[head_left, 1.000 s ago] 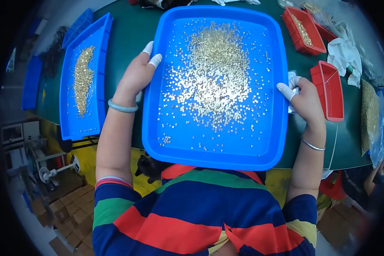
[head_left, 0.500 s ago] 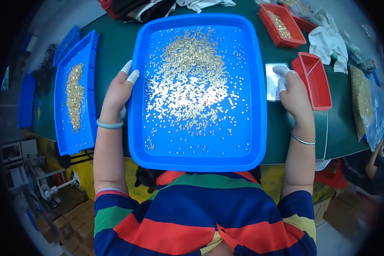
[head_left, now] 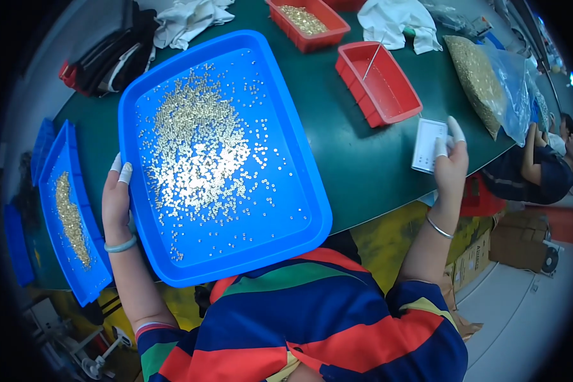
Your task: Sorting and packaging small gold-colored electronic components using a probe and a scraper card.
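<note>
A large blue tray holds a spread of tiny shiny gold-coloured pieces, thickest in its middle and thinning toward the edges. My left hand grips the tray's left rim, with white finger cots on the fingertips; part of the hand is hidden against the tray wall. To the right, apart from the tray, my right hand pinches a small flat white rectangular plate by its right side. Small dark specks show on the plate's face. White cots cover fingertips of this hand too.
An almost bare red bin with a thin rod stands on the green table. Behind it is another red bin with gold pieces. A second blue tray stands left; a full clear bag lies right. Another person sits beyond.
My right hand has moved away from the large tray's right side, carrying the white plate toward the table's front edge. My left hand stays on the tray. The whole view has turned rightward.
</note>
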Available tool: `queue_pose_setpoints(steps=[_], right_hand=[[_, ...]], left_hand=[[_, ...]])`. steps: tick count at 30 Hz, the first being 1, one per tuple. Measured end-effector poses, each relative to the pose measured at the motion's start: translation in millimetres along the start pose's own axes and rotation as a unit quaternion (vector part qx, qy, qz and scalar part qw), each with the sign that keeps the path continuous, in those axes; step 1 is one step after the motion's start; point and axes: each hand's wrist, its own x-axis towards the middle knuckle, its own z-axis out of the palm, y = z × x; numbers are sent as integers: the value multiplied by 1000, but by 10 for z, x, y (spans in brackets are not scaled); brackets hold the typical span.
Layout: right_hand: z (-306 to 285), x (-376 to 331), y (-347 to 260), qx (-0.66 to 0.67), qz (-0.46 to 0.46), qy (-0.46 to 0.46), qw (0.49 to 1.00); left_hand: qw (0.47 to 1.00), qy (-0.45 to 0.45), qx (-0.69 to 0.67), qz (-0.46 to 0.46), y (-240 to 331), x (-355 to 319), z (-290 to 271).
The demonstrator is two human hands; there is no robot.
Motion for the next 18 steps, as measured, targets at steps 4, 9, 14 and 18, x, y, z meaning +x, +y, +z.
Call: queue_pose_setpoints(steps=[4, 9, 14, 18], right_hand=[[219, 105, 8, -191, -12, -42, 981], [252, 25, -280, -390, -351, 47, 850], [719, -579, -1083, -65, -185, -270, 943], [1364, -484, -1341, -235, -149, -368, 887]], left_hand=[[999, 18, 51, -1, 38, -51, -31], [997, 20, 31, -70, 48, -319, -150], [999, -9, 49, -12, 53, -306, -73], [989, -65, 131, -16, 196, -267, -249]])
